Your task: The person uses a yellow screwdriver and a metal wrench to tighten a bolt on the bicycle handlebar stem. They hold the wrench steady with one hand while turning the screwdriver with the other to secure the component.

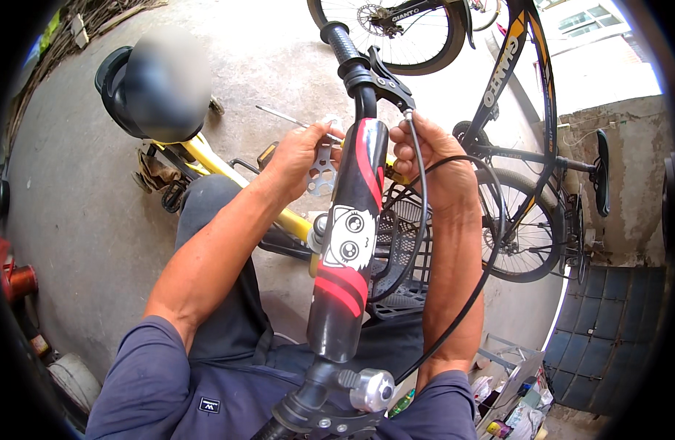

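A bicycle handlebar runs down the middle of the view, wrapped in a black and red foam pad [350, 235] with a cartoon face. Left of the pad, my left hand [308, 150] is closed round a flat silver multi-hole spanner [323, 174]. A thin metal rod [277, 115] also sticks out leftward from these fingers; its other end is hidden. My right hand [436, 158] pinches the black brake cable [418, 150] just below the brake lever [390, 86]. The rubber grip [342, 48] is at the bar's far end.
The yellow bicycle frame [290, 220] and black saddle [169, 95] stretch to the left. Beneath the bar is a black basket [403, 246]. A bell [371, 390] sits near me. Another bicycle [532, 117] stands right, with a wheel [396, 33] beyond. Assorted items [517, 411] lie lower right.
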The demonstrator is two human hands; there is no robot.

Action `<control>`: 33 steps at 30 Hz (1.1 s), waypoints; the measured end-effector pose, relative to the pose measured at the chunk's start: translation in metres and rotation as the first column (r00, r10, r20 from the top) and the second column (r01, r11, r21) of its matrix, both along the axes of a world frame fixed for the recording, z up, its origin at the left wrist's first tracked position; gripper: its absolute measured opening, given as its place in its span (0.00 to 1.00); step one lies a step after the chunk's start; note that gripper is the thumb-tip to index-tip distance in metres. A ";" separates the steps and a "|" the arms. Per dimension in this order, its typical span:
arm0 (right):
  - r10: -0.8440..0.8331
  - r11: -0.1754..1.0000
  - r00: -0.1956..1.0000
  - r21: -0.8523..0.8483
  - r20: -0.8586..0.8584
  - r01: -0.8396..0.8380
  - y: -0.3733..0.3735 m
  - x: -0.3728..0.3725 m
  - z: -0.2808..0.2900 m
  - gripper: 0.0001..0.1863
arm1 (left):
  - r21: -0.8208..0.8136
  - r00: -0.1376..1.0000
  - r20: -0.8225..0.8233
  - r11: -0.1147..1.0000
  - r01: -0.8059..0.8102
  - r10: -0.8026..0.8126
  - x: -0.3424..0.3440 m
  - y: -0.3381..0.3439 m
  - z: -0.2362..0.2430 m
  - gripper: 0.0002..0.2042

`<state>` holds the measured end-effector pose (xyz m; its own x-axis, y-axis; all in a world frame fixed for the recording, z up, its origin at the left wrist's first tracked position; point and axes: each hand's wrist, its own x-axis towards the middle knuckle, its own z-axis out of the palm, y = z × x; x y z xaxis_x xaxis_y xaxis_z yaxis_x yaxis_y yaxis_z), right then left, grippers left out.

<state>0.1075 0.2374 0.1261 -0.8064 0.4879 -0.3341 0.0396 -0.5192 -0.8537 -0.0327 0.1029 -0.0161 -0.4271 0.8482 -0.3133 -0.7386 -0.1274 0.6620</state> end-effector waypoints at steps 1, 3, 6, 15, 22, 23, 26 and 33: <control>0.012 1.000 1.000 -0.029 -0.011 -0.012 0.001 0.001 0.000 0.14 | 0.001 1.000 0.004 1.000 0.010 -0.010 -0.001 -0.001 0.000 0.16; 0.040 0.997 0.999 -0.065 -0.027 -0.042 0.003 0.001 -0.001 0.15 | 0.000 1.000 0.008 1.000 0.018 -0.018 0.000 -0.001 0.000 0.17; 0.051 0.997 0.998 -0.062 -0.032 -0.053 0.001 -0.001 0.002 0.17 | -0.004 1.000 0.005 1.000 0.011 -0.011 0.000 -0.001 0.002 0.17; -0.171 0.948 0.985 0.278 0.021 0.159 0.014 0.017 -0.013 0.11 | 0.015 1.000 -0.015 1.000 0.012 -0.012 -0.003 -0.001 0.006 0.18; -0.462 0.741 0.886 0.567 0.044 0.359 -0.009 0.036 -0.010 0.13 | 0.009 0.990 0.047 0.991 -0.134 0.134 -0.004 -0.008 0.024 0.19; -0.451 0.748 0.892 0.563 0.040 0.353 -0.013 0.042 -0.009 0.12 | 0.009 0.985 0.075 0.987 -0.159 0.158 -0.005 -0.009 0.024 0.19; -0.394 0.787 0.910 0.557 0.125 0.265 -0.018 0.050 -0.009 0.13 | 0.055 0.982 0.115 0.986 -0.160 0.153 -0.009 -0.010 0.024 0.20; -0.316 0.757 0.921 0.645 0.228 0.100 0.019 0.041 -0.003 0.19 | 0.291 0.982 0.186 0.952 -0.097 0.044 -0.004 -0.003 0.021 0.18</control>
